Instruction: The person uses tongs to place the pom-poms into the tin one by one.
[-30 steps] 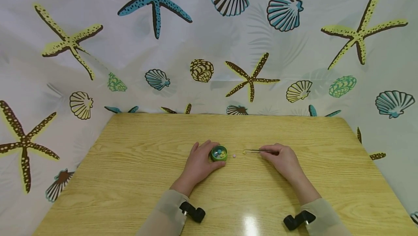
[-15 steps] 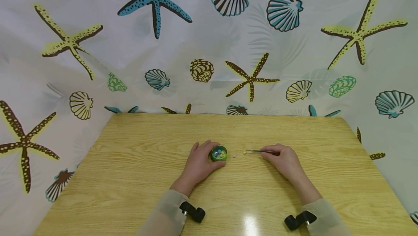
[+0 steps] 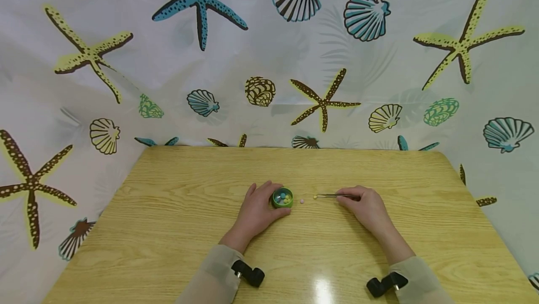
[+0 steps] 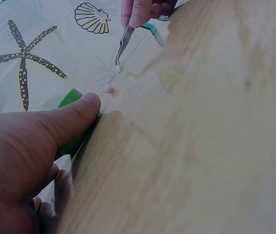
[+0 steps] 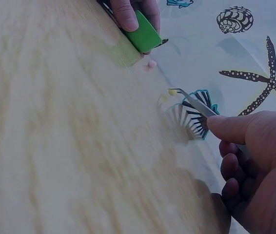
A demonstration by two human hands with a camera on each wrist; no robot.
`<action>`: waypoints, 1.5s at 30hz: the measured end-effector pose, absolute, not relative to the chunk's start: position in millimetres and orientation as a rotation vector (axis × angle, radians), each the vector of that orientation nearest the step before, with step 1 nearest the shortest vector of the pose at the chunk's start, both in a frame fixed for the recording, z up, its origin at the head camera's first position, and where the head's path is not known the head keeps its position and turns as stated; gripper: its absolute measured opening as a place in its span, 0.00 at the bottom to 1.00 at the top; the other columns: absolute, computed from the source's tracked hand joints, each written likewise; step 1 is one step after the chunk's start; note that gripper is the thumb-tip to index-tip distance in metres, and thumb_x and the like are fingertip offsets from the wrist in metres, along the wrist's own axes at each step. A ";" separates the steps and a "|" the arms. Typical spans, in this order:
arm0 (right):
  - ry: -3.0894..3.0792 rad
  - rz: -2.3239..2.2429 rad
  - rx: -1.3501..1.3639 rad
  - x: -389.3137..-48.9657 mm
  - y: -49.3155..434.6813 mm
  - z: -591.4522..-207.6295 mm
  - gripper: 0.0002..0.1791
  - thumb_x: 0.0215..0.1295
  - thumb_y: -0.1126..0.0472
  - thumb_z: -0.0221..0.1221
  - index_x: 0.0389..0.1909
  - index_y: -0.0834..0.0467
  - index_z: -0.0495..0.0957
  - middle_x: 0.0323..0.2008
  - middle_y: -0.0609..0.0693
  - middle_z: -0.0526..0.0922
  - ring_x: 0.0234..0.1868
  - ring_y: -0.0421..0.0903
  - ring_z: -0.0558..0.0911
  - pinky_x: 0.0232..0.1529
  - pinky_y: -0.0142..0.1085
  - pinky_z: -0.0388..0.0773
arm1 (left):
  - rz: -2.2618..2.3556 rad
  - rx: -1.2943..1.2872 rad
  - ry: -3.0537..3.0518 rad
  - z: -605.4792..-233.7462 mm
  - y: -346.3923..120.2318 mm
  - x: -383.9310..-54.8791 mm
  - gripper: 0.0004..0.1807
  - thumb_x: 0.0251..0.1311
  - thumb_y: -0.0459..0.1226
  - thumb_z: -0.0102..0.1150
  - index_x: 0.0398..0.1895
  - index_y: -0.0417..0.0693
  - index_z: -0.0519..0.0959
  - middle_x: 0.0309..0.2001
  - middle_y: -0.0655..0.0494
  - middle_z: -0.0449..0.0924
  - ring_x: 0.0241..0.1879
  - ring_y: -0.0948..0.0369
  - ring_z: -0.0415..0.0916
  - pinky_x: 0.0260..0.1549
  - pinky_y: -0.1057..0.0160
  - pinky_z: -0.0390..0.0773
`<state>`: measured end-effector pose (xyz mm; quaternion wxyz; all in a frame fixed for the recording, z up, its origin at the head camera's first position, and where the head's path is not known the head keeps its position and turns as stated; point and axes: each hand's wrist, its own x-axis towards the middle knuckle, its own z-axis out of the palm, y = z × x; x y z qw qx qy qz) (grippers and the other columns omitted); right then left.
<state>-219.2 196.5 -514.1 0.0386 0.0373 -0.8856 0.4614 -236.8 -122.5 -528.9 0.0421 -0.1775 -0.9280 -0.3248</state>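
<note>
My left hand holds a small round green cup from its left side, thumb in front and fingers behind. Inside the cup lie several small beads, yellow and blue-green. My right hand pinches metal tweezers that point left. In the right wrist view the bent tips of the tweezers are at a yellow bead, close over the tabletop. A pink bead lies on the table between the cup and the tweezers. The left wrist view shows the cup partly hidden behind the thumb.
The wooden table reaches back to a cloth printed with starfish and shells, which also hangs along both sides. A black camera mount is worn on the left wrist, and another mount on the right.
The tweezers' arms have drawn closer together at the yellow bead, and my right hand has shifted very slightly to the right. My left hand and the cup have stayed in place.
</note>
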 end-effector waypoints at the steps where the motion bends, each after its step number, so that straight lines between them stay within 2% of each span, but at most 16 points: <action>1: -2.712 1.420 0.110 -219.3 196.3 -513.8 0.09 0.76 0.58 0.72 0.51 0.54 0.95 0.46 0.50 0.91 0.47 0.48 0.86 0.47 0.42 0.83 | -0.994 -0.543 -2.840 -528.9 -122.6 -236.8 0.39 0.64 0.49 0.82 0.75 0.46 0.79 0.72 0.45 0.80 0.80 0.45 0.67 0.85 0.40 0.47; 10: -2.660 1.548 0.078 -218.2 194.6 -508.8 0.12 0.78 0.57 0.71 0.55 0.56 0.93 0.49 0.53 0.90 0.45 0.47 0.86 0.42 0.34 0.85 | -0.994 -0.547 -2.834 -529.9 -122.9 -237.5 0.39 0.63 0.49 0.83 0.74 0.46 0.80 0.72 0.46 0.81 0.80 0.45 0.67 0.85 0.39 0.47; 15: -2.642 1.572 0.075 -216.9 193.6 -503.7 0.12 0.78 0.57 0.70 0.57 0.55 0.93 0.51 0.53 0.90 0.48 0.47 0.85 0.44 0.35 0.85 | -0.999 -0.547 -2.830 -530.4 -122.8 -237.9 0.39 0.63 0.49 0.83 0.74 0.46 0.80 0.72 0.46 0.81 0.80 0.45 0.67 0.85 0.39 0.47; 22: -2.612 1.588 0.094 -215.8 190.3 -496.4 0.12 0.77 0.56 0.71 0.55 0.55 0.93 0.47 0.51 0.90 0.46 0.48 0.85 0.44 0.35 0.84 | -0.992 -0.547 -2.833 -530.1 -122.5 -237.7 0.39 0.63 0.49 0.83 0.74 0.46 0.80 0.71 0.45 0.81 0.80 0.45 0.67 0.85 0.39 0.47; 37: -2.553 1.620 0.181 -215.8 173.5 -484.2 0.11 0.76 0.57 0.72 0.53 0.56 0.94 0.45 0.50 0.91 0.44 0.45 0.84 0.41 0.31 0.82 | -0.998 -0.552 -2.828 -530.2 -123.2 -236.7 0.39 0.64 0.49 0.83 0.74 0.46 0.80 0.72 0.45 0.81 0.80 0.45 0.67 0.85 0.39 0.47; 45: -2.557 1.643 0.220 -215.6 160.8 -480.9 0.11 0.76 0.56 0.73 0.53 0.56 0.94 0.45 0.50 0.90 0.44 0.47 0.84 0.41 0.33 0.82 | -1.002 -0.559 -2.823 -530.8 -123.9 -236.5 0.38 0.64 0.49 0.82 0.74 0.46 0.80 0.72 0.46 0.81 0.80 0.45 0.67 0.85 0.39 0.47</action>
